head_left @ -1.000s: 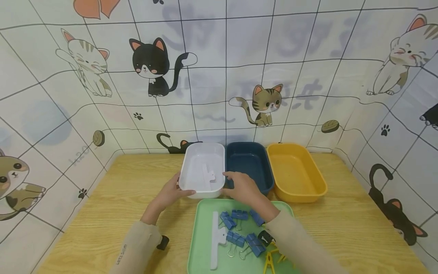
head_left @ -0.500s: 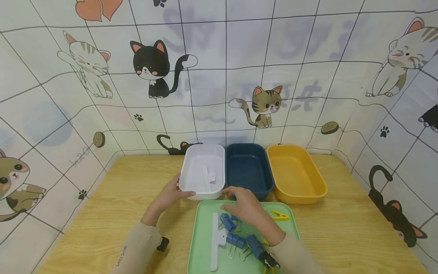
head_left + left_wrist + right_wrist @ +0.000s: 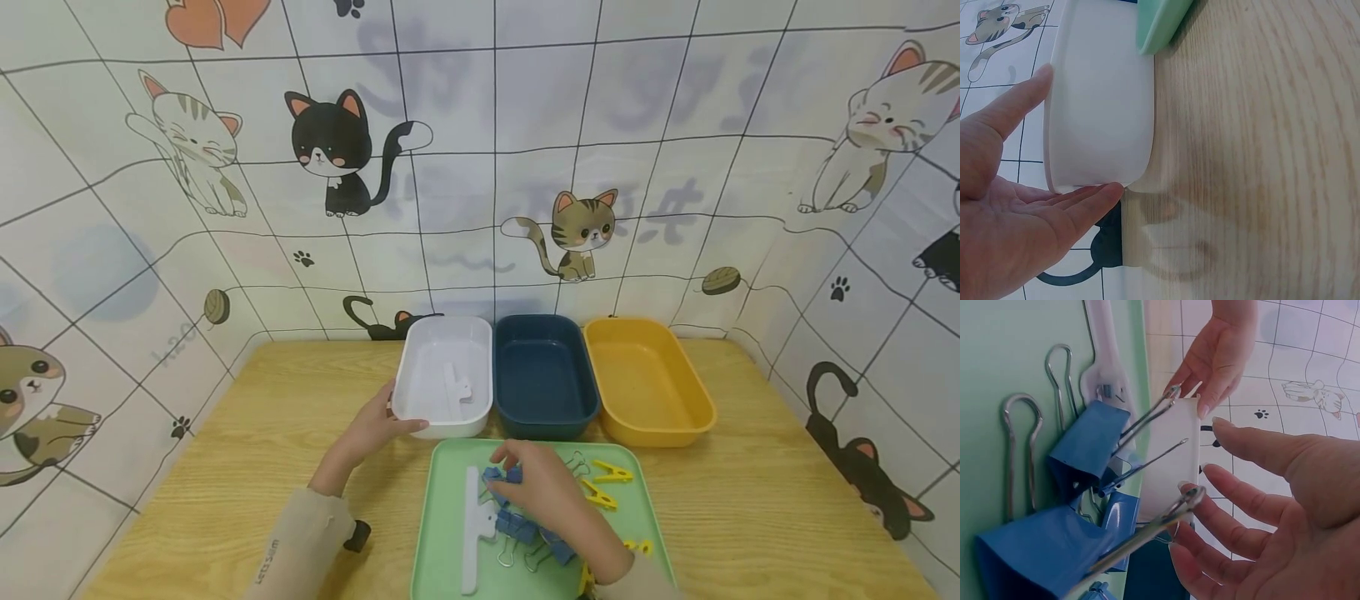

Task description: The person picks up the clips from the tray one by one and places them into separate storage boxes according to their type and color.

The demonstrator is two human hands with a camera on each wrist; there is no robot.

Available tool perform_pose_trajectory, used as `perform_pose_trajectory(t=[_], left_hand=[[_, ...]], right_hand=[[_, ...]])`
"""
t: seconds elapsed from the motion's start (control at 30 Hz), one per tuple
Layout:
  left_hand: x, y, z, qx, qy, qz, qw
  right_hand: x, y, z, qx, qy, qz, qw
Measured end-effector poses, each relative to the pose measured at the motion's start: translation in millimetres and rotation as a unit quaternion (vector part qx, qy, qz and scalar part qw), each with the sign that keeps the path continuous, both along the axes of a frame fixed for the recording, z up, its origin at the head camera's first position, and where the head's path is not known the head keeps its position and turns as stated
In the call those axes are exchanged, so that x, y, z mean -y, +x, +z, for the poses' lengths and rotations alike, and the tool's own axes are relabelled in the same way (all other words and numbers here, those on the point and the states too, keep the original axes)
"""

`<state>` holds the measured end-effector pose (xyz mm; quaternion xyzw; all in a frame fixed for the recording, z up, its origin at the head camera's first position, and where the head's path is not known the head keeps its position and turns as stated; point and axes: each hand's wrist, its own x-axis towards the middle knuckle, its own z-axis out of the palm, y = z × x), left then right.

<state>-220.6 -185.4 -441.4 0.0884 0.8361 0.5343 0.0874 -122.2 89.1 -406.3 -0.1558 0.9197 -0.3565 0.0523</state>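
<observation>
My left hand (image 3: pixel 371 429) rests at the near left corner of a white bin (image 3: pixel 431 367). In the left wrist view its straight fingers (image 3: pixel 1094 209) lie against the bin's end, and the thumb touches the rim. A white bag clip (image 3: pixel 452 392) lies inside that bin. Over a green tray (image 3: pixel 442 500) my right hand (image 3: pixel 547 487) hovers with loosely bent fingers above blue binder clips (image 3: pixel 516 525). The right wrist view shows those fingers spread, holding nothing, near the wire handle of a blue binder clip (image 3: pixel 1088 437). Another white bag clip (image 3: pixel 470 542) lies on the tray's left.
A dark blue bin (image 3: pixel 543 367) and a yellow bin (image 3: pixel 648 383) stand right of the white one, against the cat-patterned wall covering (image 3: pixel 465 167). Several yellow clothespins (image 3: pixel 600 496) lie on the tray's right side. Wooden tabletop (image 3: pixel 787 500) extends on both sides.
My right hand has left the white bin's right edge and come back over the blue binder clips on the tray. My left hand stays at the bin's corner.
</observation>
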Motion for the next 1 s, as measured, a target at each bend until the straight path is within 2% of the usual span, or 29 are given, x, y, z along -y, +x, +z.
perform_pose_trajectory(t=[0.33, 0.53, 0.83, 1.0], left_hand=[[0.7, 2.4, 1.8, -0.008, -0.007, -0.003, 0.9999], [0.0, 1.6, 2.4, -0.007, -0.016, 0.003, 0.9998], [-1.3, 3.9, 3.6, -0.007, -0.015, 0.002, 0.9999], [-0.4, 2.2, 2.3, -0.008, -0.013, -0.001, 0.9999]], right_hand=[[2.9, 13.4, -5.9, -0.057, 0.028, -0.009, 0.998], [5.2, 18.6, -4.7, -0.038, 0.022, 0.010, 0.999], [6.8, 20.0, -16.7, -0.009, 0.055, 0.021, 0.998], [9.3, 17.8, -23.9, 0.043, 0.061, 0.014, 0.997]])
